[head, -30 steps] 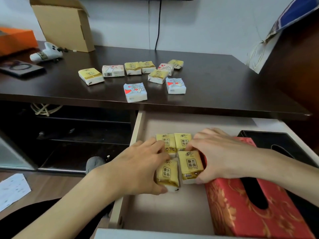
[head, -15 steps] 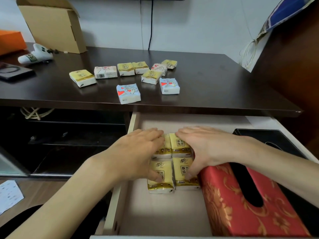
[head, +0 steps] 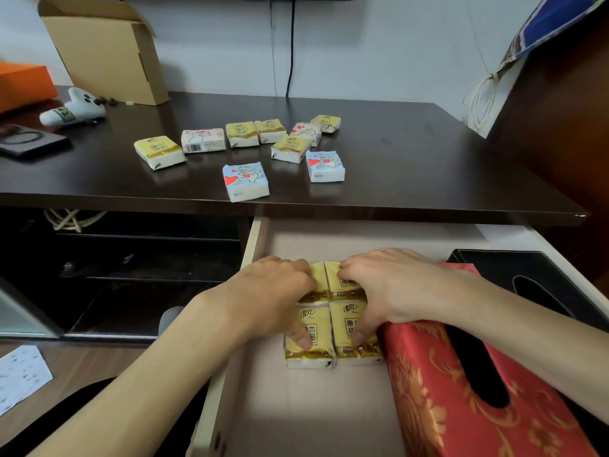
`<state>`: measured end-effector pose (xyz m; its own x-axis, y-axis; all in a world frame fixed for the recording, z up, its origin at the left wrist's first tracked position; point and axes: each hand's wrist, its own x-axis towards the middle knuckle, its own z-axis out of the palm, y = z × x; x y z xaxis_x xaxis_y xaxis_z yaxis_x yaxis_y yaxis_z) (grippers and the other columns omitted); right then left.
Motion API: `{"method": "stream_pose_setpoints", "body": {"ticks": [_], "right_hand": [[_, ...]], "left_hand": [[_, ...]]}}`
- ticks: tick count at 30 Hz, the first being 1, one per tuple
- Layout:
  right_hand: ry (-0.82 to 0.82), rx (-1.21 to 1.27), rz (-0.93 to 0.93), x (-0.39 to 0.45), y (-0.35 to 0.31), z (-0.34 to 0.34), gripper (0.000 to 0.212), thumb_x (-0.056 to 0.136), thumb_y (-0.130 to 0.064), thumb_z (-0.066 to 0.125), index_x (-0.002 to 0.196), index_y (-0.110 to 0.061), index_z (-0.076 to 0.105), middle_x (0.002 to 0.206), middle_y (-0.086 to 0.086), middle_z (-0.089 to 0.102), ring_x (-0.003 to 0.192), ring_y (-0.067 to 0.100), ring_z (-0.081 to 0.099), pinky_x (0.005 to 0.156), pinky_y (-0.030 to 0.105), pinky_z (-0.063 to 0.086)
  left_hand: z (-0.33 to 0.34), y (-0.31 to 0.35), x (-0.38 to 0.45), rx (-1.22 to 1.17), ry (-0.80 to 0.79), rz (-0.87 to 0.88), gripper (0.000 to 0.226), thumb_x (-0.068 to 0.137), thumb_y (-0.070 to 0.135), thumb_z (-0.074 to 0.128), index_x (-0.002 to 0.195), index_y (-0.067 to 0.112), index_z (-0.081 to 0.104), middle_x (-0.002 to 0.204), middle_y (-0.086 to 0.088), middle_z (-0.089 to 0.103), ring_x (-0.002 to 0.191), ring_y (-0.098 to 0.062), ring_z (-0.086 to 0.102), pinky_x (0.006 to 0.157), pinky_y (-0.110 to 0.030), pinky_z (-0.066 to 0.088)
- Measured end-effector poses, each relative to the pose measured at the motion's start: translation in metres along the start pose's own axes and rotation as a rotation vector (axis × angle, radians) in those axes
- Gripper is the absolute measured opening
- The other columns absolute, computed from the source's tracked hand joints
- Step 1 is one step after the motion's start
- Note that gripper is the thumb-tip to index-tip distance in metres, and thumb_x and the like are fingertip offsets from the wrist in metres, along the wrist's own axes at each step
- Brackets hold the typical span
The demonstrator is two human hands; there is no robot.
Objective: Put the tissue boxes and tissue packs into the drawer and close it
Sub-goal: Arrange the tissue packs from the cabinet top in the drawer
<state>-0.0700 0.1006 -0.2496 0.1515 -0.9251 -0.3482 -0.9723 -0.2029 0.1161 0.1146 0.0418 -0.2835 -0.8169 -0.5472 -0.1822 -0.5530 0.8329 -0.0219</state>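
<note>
At the far left, an orange box (head: 23,84) is sitting on the dark brown wooden tabletop (head: 412,159), with a flat black device (head: 31,141) and a small white soft toy (head: 74,108) lying near it. An open brown cardboard box (head: 105,51) is standing against the white wall behind them. Further right, nine small plastic-wrapped tissue packs, some yellow and some white with red hearts, are lying loose in the middle of the tabletop; the nearest heart-printed pack (head: 245,181) is resting close to the front edge.

Below the tabletop, the pale wooden drawer (head: 329,417) is standing pulled out. The left hand (head: 273,298) is lying flat, fingers spread, over the left side of a block of four yellow tissue packs (head: 333,328) sitting two by two on the drawer floor, its thumb pressing the near left pack. The right hand (head: 389,285) is pressing down the same way on the right side of the block, thumb on the near right pack; neither hand is closing around anything. Just beside the block, touching it on the right, a red fabric tissue box with gold pattern (head: 445,407) is lying in the drawer under the right forearm. A black tissue box (head: 534,278) is lying at the drawer's far right.
</note>
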Motion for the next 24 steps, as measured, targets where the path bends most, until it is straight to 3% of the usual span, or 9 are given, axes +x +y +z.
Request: {"method": "stream_pose_setpoints", "body": {"ticks": [3,7,12,14,17,20,24], "right_hand": [[0.006,-0.006,-0.020,-0.001,-0.001,0.000,0.079,0.053,-0.076,0.079,0.109,-0.024,0.059,0.107,-0.007,0.059,0.095,0.021,0.060,0.078,0.038,0.051],[0.002,-0.007,-0.042,-0.002,0.002,-0.001,0.090,0.055,-0.078,0.075,0.122,-0.021,0.059,0.118,-0.006,0.053,0.104,0.019,0.055,0.087,0.042,0.052],[0.040,0.095,-0.032,-0.001,0.005,0.000,0.072,0.061,-0.082,0.062,0.112,-0.031,0.057,0.113,-0.012,0.042,0.109,0.011,0.036,0.089,0.039,0.047],[0.132,0.182,-0.022,-0.001,0.005,-0.002,0.056,0.068,-0.080,0.058,0.104,-0.037,0.057,0.107,-0.018,0.043,0.106,0.007,0.037,0.088,0.036,0.047],[0.319,0.297,-0.009,-0.002,0.007,-0.010,0.044,0.075,-0.073,0.053,0.103,-0.041,0.062,0.092,-0.022,0.053,0.095,0.001,0.051,0.079,0.032,0.048],[0.511,0.491,0.004,0.002,0.008,-0.026,0.030,0.075,-0.065,0.053,0.088,-0.043,0.069,0.076,-0.028,0.067,0.074,-0.004,0.062,0.066,0.026,0.050],[0.707,0.745,-0.050,0.034,0.016,-0.058,0.010,0.084,-0.040,0.064,0.080,-0.037,0.074,0.076,-0.021,0.072,0.071,0.001,0.065,0.066,0.023,0.050]], "left_hand": [[0.000,-0.001,0.002,-0.027,0.015,0.014,0.074,0.066,0.070,0.072,0.122,0.025,0.059,0.116,0.005,0.054,0.100,-0.019,0.055,0.089,-0.034,0.040],[0.000,-0.003,0.001,-0.047,0.025,0.012,0.075,0.065,0.071,0.072,0.123,0.025,0.058,0.118,0.006,0.053,0.102,-0.018,0.053,0.092,-0.035,0.043],[-0.006,-0.004,-0.001,-0.073,0.122,0.004,0.054,0.081,0.070,0.056,0.110,0.025,0.062,0.109,0.008,0.055,0.103,-0.014,0.052,0.094,-0.035,0.037],[-0.015,-0.005,-0.006,-0.140,0.202,-0.016,0.045,0.087,0.064,0.052,0.109,0.026,0.063,0.108,0.009,0.055,0.102,-0.012,0.053,0.088,-0.032,0.041],[-0.035,-0.011,-0.019,-0.218,0.372,-0.049,0.032,0.093,0.058,0.047,0.097,0.032,0.064,0.097,0.013,0.055,0.094,-0.007,0.055,0.073,-0.034,0.047],[-0.053,-0.027,-0.034,-0.256,0.572,-0.111,0.027,0.094,0.053,0.044,0.090,0.034,0.063,0.091,0.015,0.058,0.090,-0.004,0.054,0.073,-0.035,0.050],[-0.062,-0.049,-0.041,-0.256,0.746,-0.207,0.018,0.094,0.042,0.049,0.098,0.035,0.064,0.103,0.018,0.059,0.102,-0.003,0.052,0.077,-0.037,0.053]]}}
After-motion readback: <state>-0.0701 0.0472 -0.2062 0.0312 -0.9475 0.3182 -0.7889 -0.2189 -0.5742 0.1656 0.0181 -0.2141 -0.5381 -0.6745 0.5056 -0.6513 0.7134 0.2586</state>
